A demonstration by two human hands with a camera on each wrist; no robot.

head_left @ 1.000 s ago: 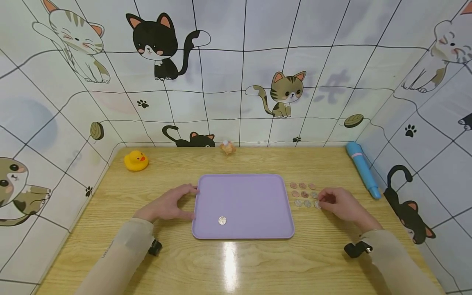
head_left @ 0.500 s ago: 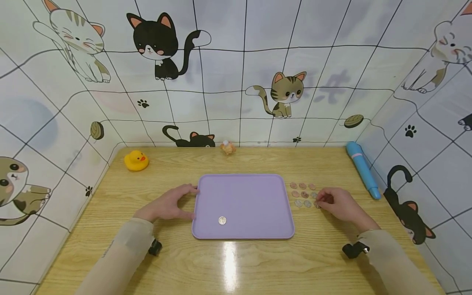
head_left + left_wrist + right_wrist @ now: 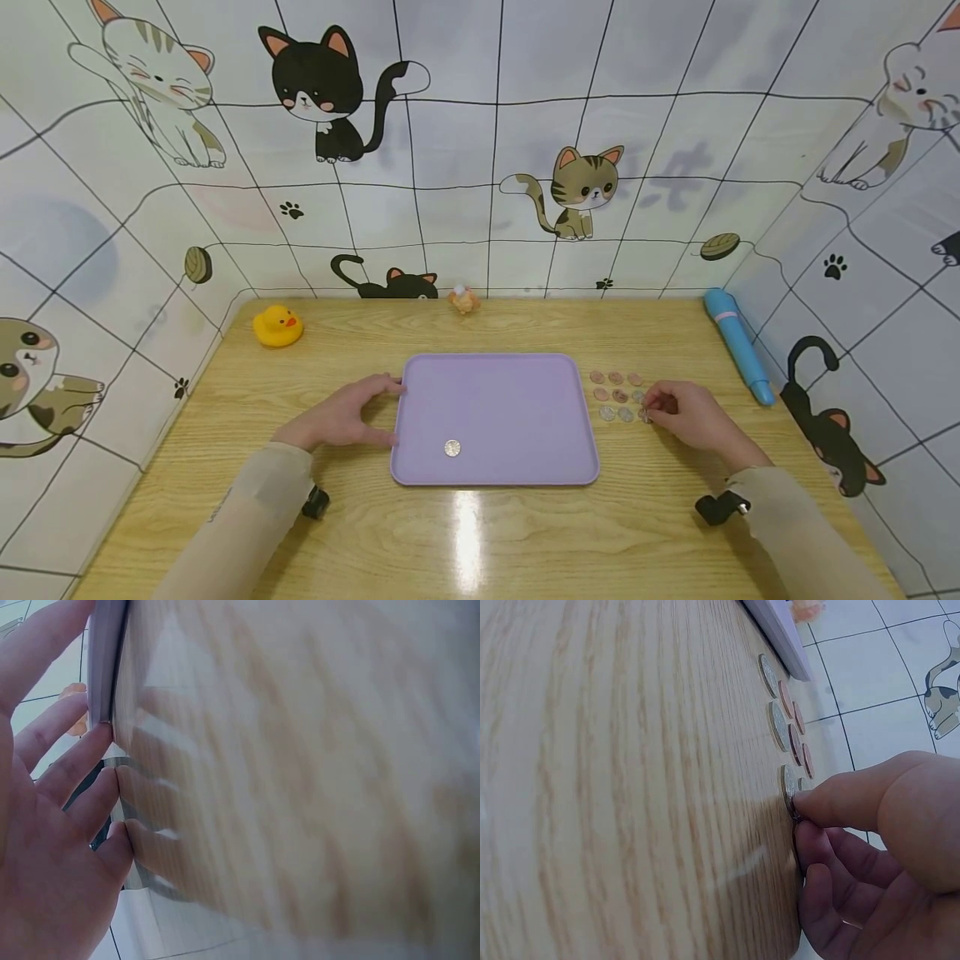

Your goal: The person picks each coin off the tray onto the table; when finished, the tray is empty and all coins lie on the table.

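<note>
A lilac tray (image 3: 498, 392) lies in the middle of the table with one silver coin (image 3: 452, 448) on its lower left part. My left hand (image 3: 348, 412) has its thumb and fingers spread, fingertips at the tray's left edge; the left wrist view shows the same hand (image 3: 60, 817) low beside the table. Right of the tray, reddish coins (image 3: 618, 377) and silver coins (image 3: 626, 414) lie in rows. At the near right corner of these rows, my right hand (image 3: 690, 417) pinches a silver coin (image 3: 787, 784) between thumb and fingers, close to the tabletop.
A yellow rubber duck (image 3: 277, 327) sits at the back left, and a small orange figure (image 3: 463, 300) at the back middle. A blue stick-like object with a pink band (image 3: 738, 346) lies along the right edge. Cat-printed cloth walls (image 3: 450, 167) enclose the table.
The right fingers have drawn slightly left over the corner coin, which now looks darker and more covered. The left hand and the tray have stayed put.
</note>
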